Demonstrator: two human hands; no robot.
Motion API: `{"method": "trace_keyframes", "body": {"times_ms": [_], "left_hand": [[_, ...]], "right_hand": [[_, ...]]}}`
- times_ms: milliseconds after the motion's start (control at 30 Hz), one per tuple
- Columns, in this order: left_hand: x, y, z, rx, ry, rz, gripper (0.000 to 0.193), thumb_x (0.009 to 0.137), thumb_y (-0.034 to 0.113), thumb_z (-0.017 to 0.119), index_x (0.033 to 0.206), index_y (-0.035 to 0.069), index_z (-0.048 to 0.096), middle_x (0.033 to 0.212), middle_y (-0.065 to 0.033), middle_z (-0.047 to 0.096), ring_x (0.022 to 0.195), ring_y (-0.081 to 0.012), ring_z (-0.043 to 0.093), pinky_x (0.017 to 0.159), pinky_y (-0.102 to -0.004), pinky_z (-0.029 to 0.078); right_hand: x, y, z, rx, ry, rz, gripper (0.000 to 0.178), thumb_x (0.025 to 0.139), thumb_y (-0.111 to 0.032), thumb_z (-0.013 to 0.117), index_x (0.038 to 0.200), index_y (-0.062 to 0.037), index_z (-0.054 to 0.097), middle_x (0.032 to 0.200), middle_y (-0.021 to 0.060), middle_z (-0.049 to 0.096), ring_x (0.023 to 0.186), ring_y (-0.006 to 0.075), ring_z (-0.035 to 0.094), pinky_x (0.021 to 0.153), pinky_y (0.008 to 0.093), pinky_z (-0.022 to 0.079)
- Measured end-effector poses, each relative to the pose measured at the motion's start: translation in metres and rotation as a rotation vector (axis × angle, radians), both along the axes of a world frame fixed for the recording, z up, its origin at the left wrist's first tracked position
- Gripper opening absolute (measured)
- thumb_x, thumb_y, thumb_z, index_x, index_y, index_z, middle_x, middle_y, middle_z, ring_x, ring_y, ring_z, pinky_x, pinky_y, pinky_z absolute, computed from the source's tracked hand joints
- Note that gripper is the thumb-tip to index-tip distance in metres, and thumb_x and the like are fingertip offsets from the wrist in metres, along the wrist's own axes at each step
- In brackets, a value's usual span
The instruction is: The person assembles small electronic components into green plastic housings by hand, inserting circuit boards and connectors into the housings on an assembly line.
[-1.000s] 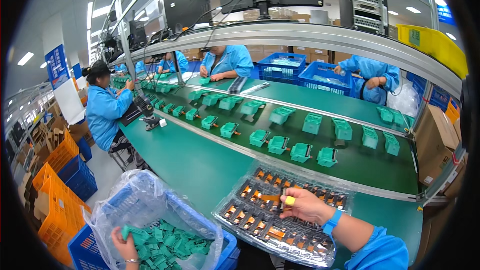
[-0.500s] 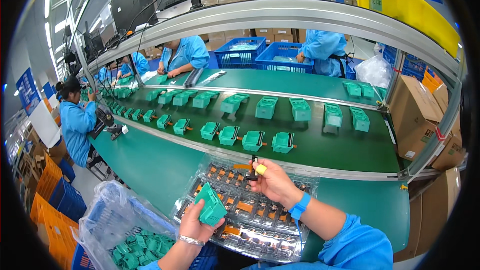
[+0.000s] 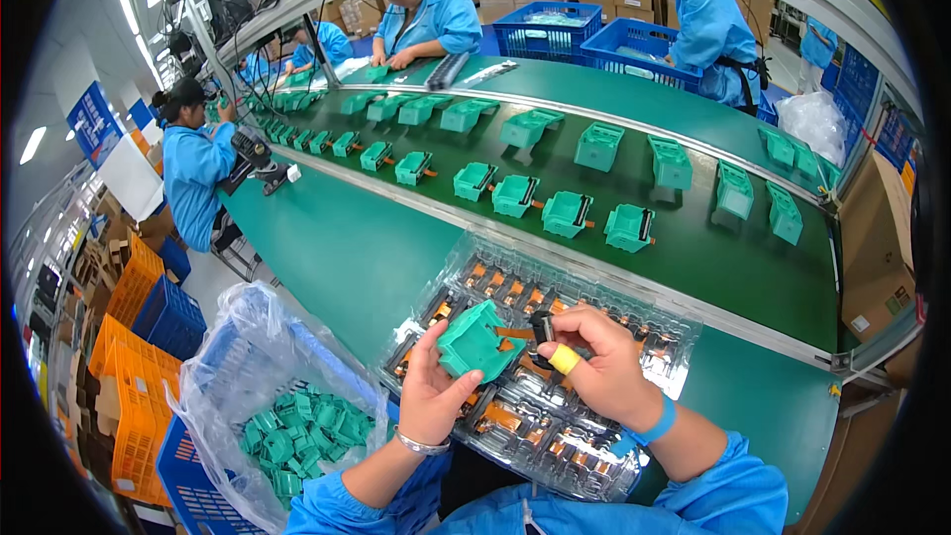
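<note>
green plastic housing [image 3: 470, 345]: we find the left hand [image 3: 433, 400] curled around it, the right hand [image 3: 606, 365] pinching a black part [image 3: 541, 328]; we advise keeping the orange ribbon [image 3: 514, 333] unkinked.

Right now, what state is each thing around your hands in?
Green housing: held, tilted
Black part: pinched, beside the housing
Orange ribbon: extended toward the housing; attachment unclear
Left hand: gripping the housing
Right hand: pinching the black part
Clear tray: uncovered, holding parts
Blue bin: open, bag-lined, holding loose housings
Conveyor: loaded with belt housings
</note>
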State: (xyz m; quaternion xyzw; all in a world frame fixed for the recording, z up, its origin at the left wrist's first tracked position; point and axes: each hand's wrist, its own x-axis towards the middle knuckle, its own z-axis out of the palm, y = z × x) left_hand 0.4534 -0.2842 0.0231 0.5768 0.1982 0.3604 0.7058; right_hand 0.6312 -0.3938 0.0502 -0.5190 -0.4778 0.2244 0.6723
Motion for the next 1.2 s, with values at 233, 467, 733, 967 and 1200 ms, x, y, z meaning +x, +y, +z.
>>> {"method": "trace_keyframes", "body": {"times_ms": [233,467,733,967,1200], "left_hand": [[0.005,-0.006,-0.004,0.101,0.014,-0.003,0.072,0.076,-0.009,0.065,0.136,0.002,0.026,0.13,-0.0148,0.04,0.12,-0.0241,0.044,0.098,-0.0377,0.041],[0.006,-0.008,-0.004,0.176,0.04,-0.049,0.071,0.075,-0.01,0.066,0.134,0.002,0.028,0.127,-0.014,0.043,0.117,-0.0229,0.047,0.096,-0.0367,0.043],[0.004,-0.018,0.003,0.107,0.054,-0.068,0.067,0.075,-0.01,0.066,0.132,0.002,0.031,0.126,-0.0146,0.046,0.115,-0.023,0.049,0.095,-0.0366,0.044],[0.007,-0.023,0.003,0.162,0.059,-0.054,0.066,0.074,-0.01,0.067,0.13,0.0,0.034,0.123,-0.0147,0.049,0.113,-0.022,0.051,0.093,-0.0349,0.046],[0.004,-0.032,0.005,0.198,0.072,-0.052,0.067,0.073,-0.01,0.067,0.13,0.0,0.034,0.122,-0.0147,0.05,0.111,-0.0209,0.052,0.091,-0.0335,0.047]], "right_hand": [[0.007,0.006,-0.01,-0.061,-0.296,-0.087,0.016,0.078,-0.004,0.066,0.09,0.0004,0.058,0.076,0.0076,0.054,0.062,0.0162,0.054,0.054,0.0279,0.044],[0.01,0.003,-0.011,-0.216,-0.295,-0.059,0.016,0.078,-0.005,0.067,0.092,0.0006,0.06,0.077,0.0053,0.054,0.065,0.011,0.053,0.057,0.0245,0.045],[0.021,0.005,-0.029,-0.32,0.127,0.203,0.015,0.081,-0.006,0.066,0.091,-0.0007,0.055,0.077,0.0,0.055,0.069,0.0056,0.051,0.058,0.0227,0.043],[0.021,0.0,-0.034,-0.35,0.057,0.19,0.016,0.082,-0.007,0.064,0.09,-0.0004,0.053,0.081,0.0044,0.059,0.074,0.0102,0.056,0.065,0.0266,0.047],[0.016,-0.006,-0.024,-0.407,0.075,0.219,0.019,0.082,-0.004,0.062,0.097,0.0007,0.051,0.087,0.0086,0.061,0.082,0.0137,0.06,0.07,0.0293,0.049]]}}
